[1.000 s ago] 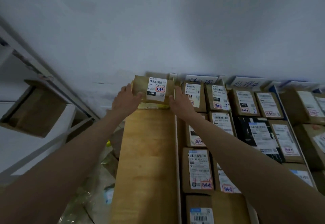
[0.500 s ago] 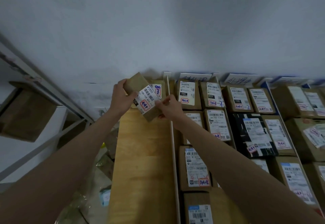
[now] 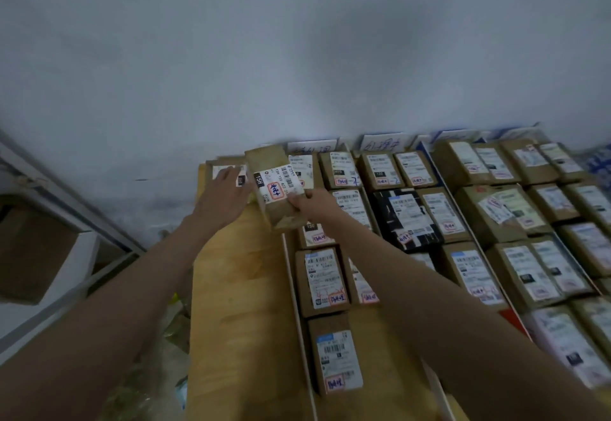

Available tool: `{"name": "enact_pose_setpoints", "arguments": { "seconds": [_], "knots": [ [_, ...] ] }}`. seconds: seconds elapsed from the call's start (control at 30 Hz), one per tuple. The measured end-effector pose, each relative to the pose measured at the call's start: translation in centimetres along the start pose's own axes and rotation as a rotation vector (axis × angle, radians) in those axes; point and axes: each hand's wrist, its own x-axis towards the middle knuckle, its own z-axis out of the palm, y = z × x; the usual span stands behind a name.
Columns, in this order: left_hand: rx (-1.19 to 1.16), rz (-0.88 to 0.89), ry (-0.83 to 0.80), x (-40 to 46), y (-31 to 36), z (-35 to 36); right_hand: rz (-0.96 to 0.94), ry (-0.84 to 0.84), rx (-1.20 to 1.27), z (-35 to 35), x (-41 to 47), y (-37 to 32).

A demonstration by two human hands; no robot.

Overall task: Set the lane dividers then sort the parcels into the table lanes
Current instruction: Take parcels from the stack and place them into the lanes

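A brown parcel [image 3: 276,189] with a white "15H" label hangs tilted above the far end of the bare wooden left lane [image 3: 238,304]. My right hand [image 3: 314,204] grips it by its right edge. My left hand [image 3: 224,197] reaches past it, fingers stretched out on a second small parcel [image 3: 218,169] that lies against the wall at the head of that lane. A thin white lane divider [image 3: 296,295] runs along the lane's right side. To the right of it, several labelled parcels [image 3: 325,280] lie in rows.
White lane signs [image 3: 380,144] lean on the wall behind the rows. Another divider [image 3: 463,209] separates the crowded lanes further right. A grey metal shelf frame [image 3: 69,209] with a carton stands to the left. Plastic scraps lie on the floor [image 3: 172,331] beside the table.
My left hand let go of the 15H parcel and moved onto the parcel at the wall. My right hand alone now holds the 15H parcel, turned and drawn slightly right.
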Motion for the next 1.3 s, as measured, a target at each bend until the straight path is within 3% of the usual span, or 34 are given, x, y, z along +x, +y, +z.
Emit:
{"name": "enact_pose_setpoints", "arguments": {
  "seconds": [0.17, 0.43, 1.0, 1.3],
  "knots": [
    [0.276, 0.148, 0.023, -4.6, 2.5, 3.1, 0.025, 0.105, 0.018, -4.4, -4.7, 3.3],
    [0.364, 0.224, -0.046, -12.1, 8.5, 8.8, 0.069, 0.184, 0.018, -10.5, -11.5, 10.3],
    [0.422, 0.115, -0.165, -28.6, 24.0, 27.1, 0.063, 0.220, 0.031, -27.5, -23.4, 29.6],
    [0.498, 0.126, -0.251, -30.7, 29.8, 34.2, 0.146, 0.110, -0.061, -32.2, -27.3, 39.4]
  ]
}}
